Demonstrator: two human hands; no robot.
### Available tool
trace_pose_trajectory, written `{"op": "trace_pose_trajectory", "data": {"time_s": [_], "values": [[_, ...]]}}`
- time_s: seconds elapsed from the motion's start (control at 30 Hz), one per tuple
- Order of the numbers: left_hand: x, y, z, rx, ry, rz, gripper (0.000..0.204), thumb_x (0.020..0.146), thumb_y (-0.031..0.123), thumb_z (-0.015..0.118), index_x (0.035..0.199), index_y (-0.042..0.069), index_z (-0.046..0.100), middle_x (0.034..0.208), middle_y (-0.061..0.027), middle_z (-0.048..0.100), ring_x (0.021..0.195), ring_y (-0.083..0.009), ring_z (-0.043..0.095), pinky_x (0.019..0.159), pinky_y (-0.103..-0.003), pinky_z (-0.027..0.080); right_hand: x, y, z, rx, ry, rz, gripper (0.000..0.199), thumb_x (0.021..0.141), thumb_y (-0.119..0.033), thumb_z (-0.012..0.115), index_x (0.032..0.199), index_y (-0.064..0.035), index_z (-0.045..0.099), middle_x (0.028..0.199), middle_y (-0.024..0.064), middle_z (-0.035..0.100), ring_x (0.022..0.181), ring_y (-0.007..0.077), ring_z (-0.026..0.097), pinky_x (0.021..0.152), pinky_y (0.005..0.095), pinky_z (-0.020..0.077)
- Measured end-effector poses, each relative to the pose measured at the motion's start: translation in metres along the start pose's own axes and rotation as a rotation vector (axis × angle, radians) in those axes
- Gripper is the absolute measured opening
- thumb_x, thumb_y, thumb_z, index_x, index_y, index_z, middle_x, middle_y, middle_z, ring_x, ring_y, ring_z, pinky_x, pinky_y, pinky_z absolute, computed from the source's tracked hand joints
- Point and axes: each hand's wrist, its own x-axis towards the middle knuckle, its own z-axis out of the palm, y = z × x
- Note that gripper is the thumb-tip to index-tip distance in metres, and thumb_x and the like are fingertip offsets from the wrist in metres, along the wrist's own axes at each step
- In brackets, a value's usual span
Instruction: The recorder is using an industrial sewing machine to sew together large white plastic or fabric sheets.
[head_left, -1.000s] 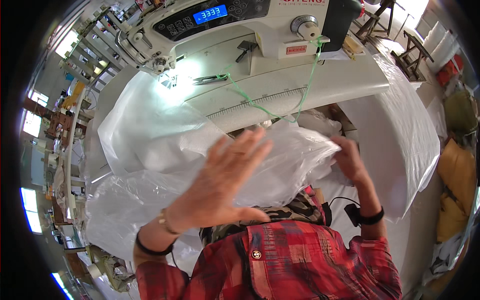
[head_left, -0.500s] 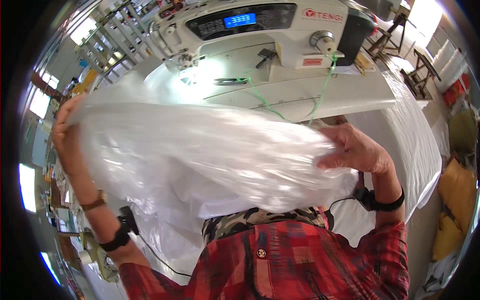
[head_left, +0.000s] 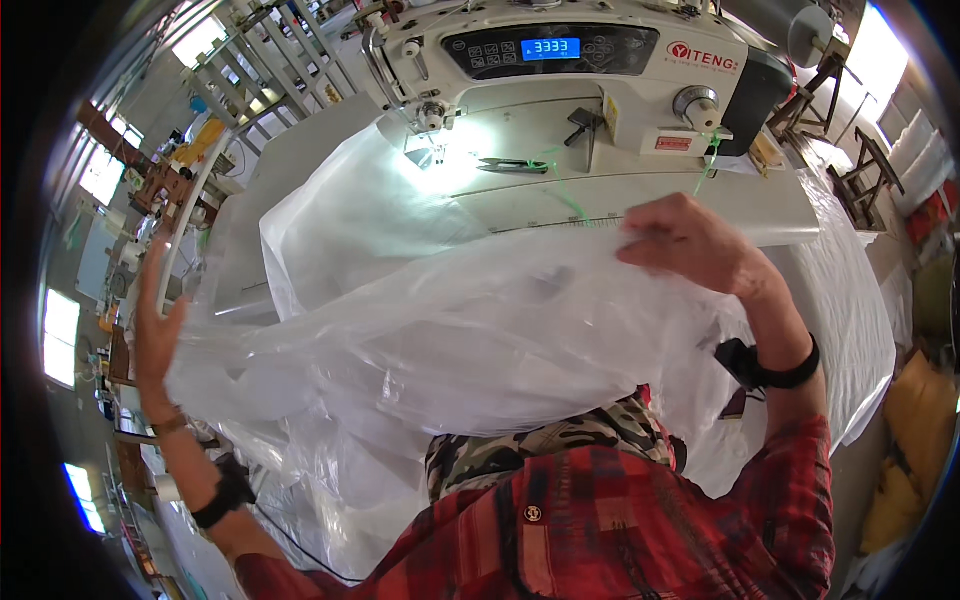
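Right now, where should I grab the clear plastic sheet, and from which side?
Try the clear plastic sheet by its upper right edge, probably from the right: that edge lies beside your right hand, while the broad middle offers little to pinch.

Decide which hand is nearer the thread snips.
Right. The right hand is right of the thread snips, lower in view; the left hand is much farther off, to their left.

This is a sewing workshop. A sewing machine (head_left: 600,60) stands upper middle, snips (head_left: 515,166) on the desk (head_left: 770,212) below.
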Motion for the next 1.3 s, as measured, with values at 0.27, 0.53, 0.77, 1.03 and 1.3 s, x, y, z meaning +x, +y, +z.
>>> {"op": "trace_pose_trajectory", "data": {"time_s": [0.27,0.53,0.77,1.03,1.3], "values": [[0.054,0.272,0.111,-0.713,-0.246,0.105,0.048,0.082,0.018,0.078,0.122,-0.001,0.06,0.113,-0.0098,0.063,0.095,-0.0139,0.057,0.081,-0.029,0.046,0.05,-0.056,0.03,-0.183,-0.054,-0.529,0.027,0.087,-0.024,0.065,0.087,0.003,0.064,0.076,0.0209,0.064,0.076,0.0382,0.062,0.071,0.0431,0.0476],[0.04,0.138,0.1,-0.813,-0.091,-0.1,0.017,0.09,0.011,0.07,0.078,0.0,0.062,0.059,0.0083,0.048,0.051,0.0004,0.04,0.044,-0.019,0.028,0.063,0.012,-0.024,-0.046,0.016,-0.091,0.02,0.093,-0.02,0.064,0.098,-0.0008,0.067,0.076,0.0037,0.066,0.071,0.0156,0.062,0.068,0.0309,0.049],[-0.004,0.072,0.147,-0.807,0.034,-0.626,0.035,0.098,0.029,0.062,0.072,0.006,0.058,0.058,0.0075,0.044,0.048,-0.0008,0.04,0.042,-0.021,0.03,0.045,0.039,0.028,0.562,0.351,-0.214,0.048,0.1,-0.039,0.055,0.12,0.0046,0.058,0.104,0.0099,0.067,0.092,0.015,0.063,0.084,0.0298,0.0498],[-0.031,0.06,0.176,-0.759,-0.047,-0.686,0.036,0.098,0.03,0.06,0.072,0.005,0.057,0.062,0.0056,0.047,0.055,-0.0021,0.044,0.048,-0.022,0.037,-0.008,0.056,0.051,0.233,0.031,-0.087,0.07,0.091,-0.061,0.058,0.123,0.0009,0.062,0.12,0.0123,0.066,0.111,0.0225,0.06,0.096,0.0366,0.0451],[-0.019,0.062,0.156,-0.81,0.053,-0.686,0.03,0.096,0.028,0.062,0.083,0.001,0.066,0.062,0.0064,0.051,0.053,-0.0037,0.046,0.047,-0.022,0.037,-0.01,0.06,0.105,-0.187,-0.245,-0.377,0.045,0.082,-0.03,0.078,0.113,-0.0014,0.062,0.122,0.0145,0.061,0.119,0.0325,0.054,0.105,0.0428,0.0395]]}}
